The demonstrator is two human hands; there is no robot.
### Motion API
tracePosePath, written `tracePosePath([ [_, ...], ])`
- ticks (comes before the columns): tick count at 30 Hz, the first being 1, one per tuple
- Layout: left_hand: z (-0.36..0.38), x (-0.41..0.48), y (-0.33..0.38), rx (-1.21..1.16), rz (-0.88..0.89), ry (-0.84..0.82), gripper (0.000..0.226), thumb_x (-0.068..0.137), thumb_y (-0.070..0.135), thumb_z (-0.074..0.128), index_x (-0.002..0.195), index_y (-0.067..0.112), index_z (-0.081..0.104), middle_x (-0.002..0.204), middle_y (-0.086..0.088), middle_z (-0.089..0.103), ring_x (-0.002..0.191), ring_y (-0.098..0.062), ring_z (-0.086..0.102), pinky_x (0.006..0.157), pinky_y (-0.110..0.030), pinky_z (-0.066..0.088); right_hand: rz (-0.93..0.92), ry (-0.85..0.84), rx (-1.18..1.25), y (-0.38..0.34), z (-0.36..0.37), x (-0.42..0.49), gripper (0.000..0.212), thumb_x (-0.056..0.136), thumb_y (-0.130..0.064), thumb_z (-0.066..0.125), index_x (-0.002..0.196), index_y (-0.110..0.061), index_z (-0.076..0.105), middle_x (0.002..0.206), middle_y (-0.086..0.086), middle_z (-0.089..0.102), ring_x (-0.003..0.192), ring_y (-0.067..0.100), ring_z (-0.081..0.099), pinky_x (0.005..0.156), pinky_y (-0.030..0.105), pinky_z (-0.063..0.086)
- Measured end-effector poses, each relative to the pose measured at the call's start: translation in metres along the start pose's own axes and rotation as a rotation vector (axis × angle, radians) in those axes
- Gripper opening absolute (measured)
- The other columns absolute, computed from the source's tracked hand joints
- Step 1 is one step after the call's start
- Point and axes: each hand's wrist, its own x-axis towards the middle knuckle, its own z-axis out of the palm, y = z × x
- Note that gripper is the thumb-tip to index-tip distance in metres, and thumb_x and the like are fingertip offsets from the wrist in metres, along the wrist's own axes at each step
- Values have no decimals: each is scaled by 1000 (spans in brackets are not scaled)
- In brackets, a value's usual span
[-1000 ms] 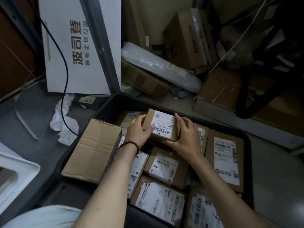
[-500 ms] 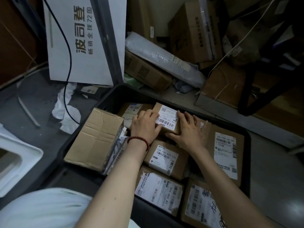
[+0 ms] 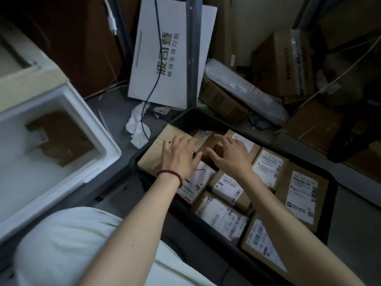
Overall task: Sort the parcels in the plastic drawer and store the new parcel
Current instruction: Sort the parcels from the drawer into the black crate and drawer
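Note:
A black plastic drawer (image 3: pixel 329 205) on the floor holds several brown cardboard parcels with white labels. My left hand (image 3: pixel 180 156), with a red bead bracelet at the wrist, lies with spread fingers on the large unlabelled box (image 3: pixel 158 148) at the drawer's left. My right hand (image 3: pixel 232 154) lies flat, fingers spread, on the small labelled parcel (image 3: pixel 246 141) at the drawer's far side. A labelled parcel (image 3: pixel 302 191) lies at the right, others (image 3: pixel 222 217) lie nearer me.
An open white foam cooler (image 3: pixel 78 145) with cardboard inside stands at the left. A white printed board (image 3: pixel 171 54) and a metal post (image 3: pixel 192 50) rise behind the drawer. Boxes and a bubble-wrap roll (image 3: pixel 243 87) crowd the far right. Crumpled paper (image 3: pixel 138 129) lies by the drawer.
The small parcel was held up by both hands, then set down in the drawer's far part. Now both hands lie flat on the parcels; the view has swung left, showing the cooler.

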Motion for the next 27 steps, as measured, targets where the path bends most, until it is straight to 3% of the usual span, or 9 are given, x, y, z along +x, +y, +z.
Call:
tracePosePath([
  [11, -92, -104, -106, 196, -425, 46, 51, 90, 46, 50, 135, 23, 44, 138, -2, 48, 131, -25, 34, 109, -52, 19, -393, -33, 38, -166, 2, -27, 57, 94, -59, 42, 140, -26, 45, 146, 3, 44, 136, 25, 35, 113, 39, 23],
  [16, -139, -161, -167, 152, -691, 92, 52, 91, 49, 49, 137, 25, 43, 139, -3, 49, 131, -26, 37, 103, -45, 26, -562, -115, 79, -251, 14, -46, 56, 95, -58, 42, 139, -25, 46, 146, 6, 44, 135, 28, 37, 110, 40, 26],
  [21, -165, -216, -205, 147, -829, 69, 55, 93, 49, 46, 140, 23, 39, 140, -7, 48, 130, -29, 39, 103, -45, 30, -654, -176, 124, -308, 25, -63, 54, 95, -54, 43, 138, -21, 47, 142, 9, 47, 130, 30, 41, 108, 38, 29],
  [27, -172, -253, -220, 109, -891, 70, 56, 94, 49, 45, 142, 22, 36, 141, -6, 47, 130, -28, 40, 103, -44, 31, -636, -271, 98, -339, 31, -71, 59, 94, -54, 45, 142, -19, 44, 142, 13, 44, 132, 32, 39, 109, 40, 32],
])
